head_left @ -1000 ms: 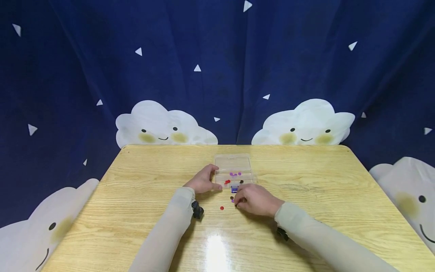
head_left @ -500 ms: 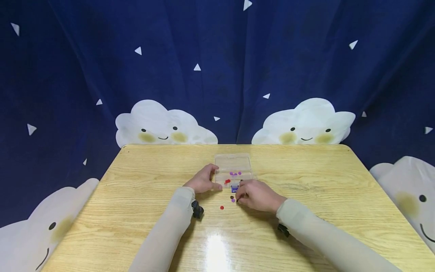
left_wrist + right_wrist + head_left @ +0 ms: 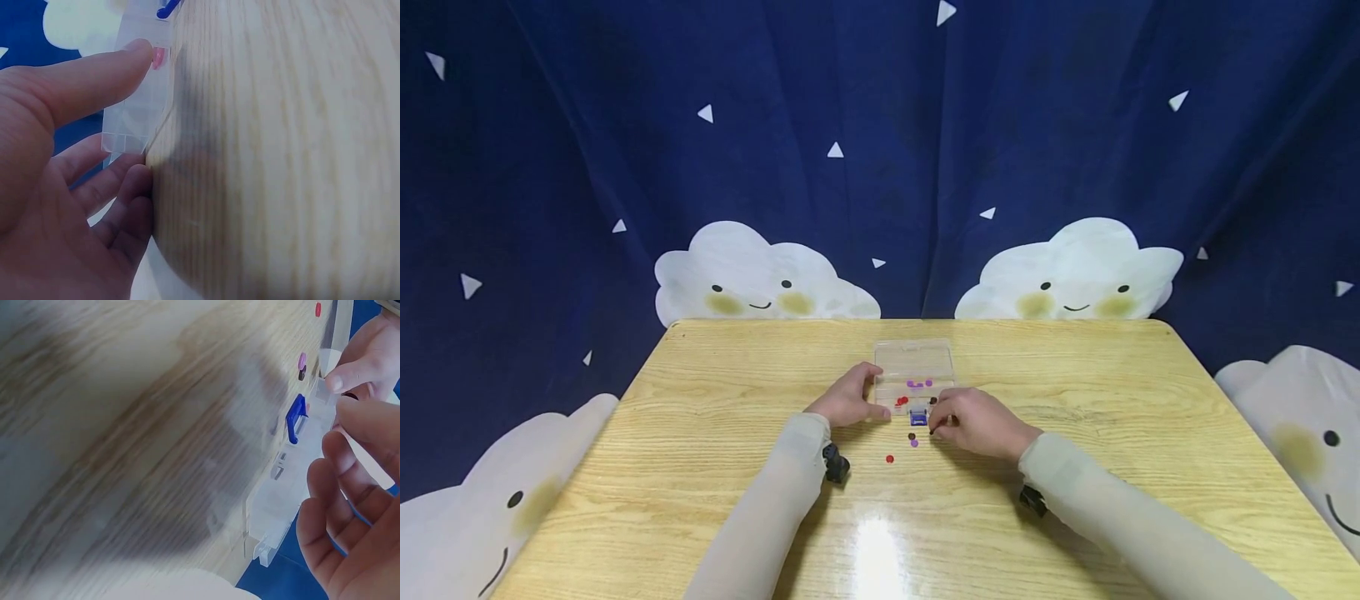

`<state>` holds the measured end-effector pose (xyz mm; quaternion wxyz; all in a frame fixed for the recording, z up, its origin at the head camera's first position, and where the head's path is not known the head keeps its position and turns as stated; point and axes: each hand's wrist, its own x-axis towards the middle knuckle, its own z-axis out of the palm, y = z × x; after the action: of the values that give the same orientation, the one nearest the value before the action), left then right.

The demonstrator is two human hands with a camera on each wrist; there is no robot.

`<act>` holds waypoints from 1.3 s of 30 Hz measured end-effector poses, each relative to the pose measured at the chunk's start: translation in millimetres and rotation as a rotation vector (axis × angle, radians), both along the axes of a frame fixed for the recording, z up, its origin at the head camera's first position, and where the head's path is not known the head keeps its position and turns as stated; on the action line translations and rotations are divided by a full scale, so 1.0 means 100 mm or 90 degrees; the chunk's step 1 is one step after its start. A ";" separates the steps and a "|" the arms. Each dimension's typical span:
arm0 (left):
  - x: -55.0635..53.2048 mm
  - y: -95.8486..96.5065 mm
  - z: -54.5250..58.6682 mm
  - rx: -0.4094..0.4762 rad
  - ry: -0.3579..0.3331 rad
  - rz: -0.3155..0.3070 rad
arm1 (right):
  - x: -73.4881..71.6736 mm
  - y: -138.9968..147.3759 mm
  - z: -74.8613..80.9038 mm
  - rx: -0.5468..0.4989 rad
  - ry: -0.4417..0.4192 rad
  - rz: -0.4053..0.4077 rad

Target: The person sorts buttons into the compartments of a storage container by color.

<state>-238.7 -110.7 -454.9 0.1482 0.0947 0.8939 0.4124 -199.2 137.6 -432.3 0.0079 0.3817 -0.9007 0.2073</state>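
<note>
A clear plastic compartment box (image 3: 913,358) lies on the table with its lid raised at the back and a blue latch (image 3: 918,417) at its front. My left hand (image 3: 847,397) grips the box's left end, thumb at the front side, as the left wrist view shows. Just right of the latch, my right hand (image 3: 977,425) pinches a small dark disc (image 3: 350,395), mostly hidden by the fingertips. Purple discs (image 3: 928,383) lie in the box's back part; red discs (image 3: 902,401) and a dark disc (image 3: 933,401) are in its front part.
In front of the box, a loose dark disc (image 3: 912,436) and a purple disc (image 3: 914,443) lie close together on the wooden table (image 3: 737,375). A red disc (image 3: 890,459) sits nearer to me. A dark blue curtain (image 3: 880,167) hangs behind the table.
My right hand has moved up and slightly right, toward the box, carrying the dark disc from beside the loose purple one. The left hand and the box stay in place.
</note>
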 end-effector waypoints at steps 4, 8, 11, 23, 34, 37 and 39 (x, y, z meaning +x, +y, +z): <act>-0.01 0.00 -0.01 0.006 -0.003 0.002 | 0.00 0.01 0.00 0.003 -0.005 0.004; -0.01 -0.01 -0.02 0.001 -0.002 0.002 | -0.01 0.03 -0.02 0.003 0.001 0.007; -0.02 -0.01 -0.02 -0.001 -0.002 0.003 | -0.03 0.04 -0.03 0.002 0.006 0.004; -0.03 -0.03 -0.03 0.010 -0.005 -0.003 | -0.12 0.07 0.01 0.022 0.019 -0.036; 0.00 -0.02 0.00 0.006 -0.006 -0.003 | -0.22 0.11 0.09 0.011 0.022 -0.068; 0.00 -0.01 -0.01 0.004 -0.005 -0.005 | -0.26 0.14 0.09 0.011 0.017 -0.080; 0.00 -0.01 0.00 0.001 -0.004 -0.005 | -0.28 0.15 0.10 0.011 0.017 -0.088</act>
<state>-239.1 -111.7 -455.4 0.1523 0.0974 0.8927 0.4129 -226.9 152.8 -422.7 0.0307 0.3215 -0.9264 0.1938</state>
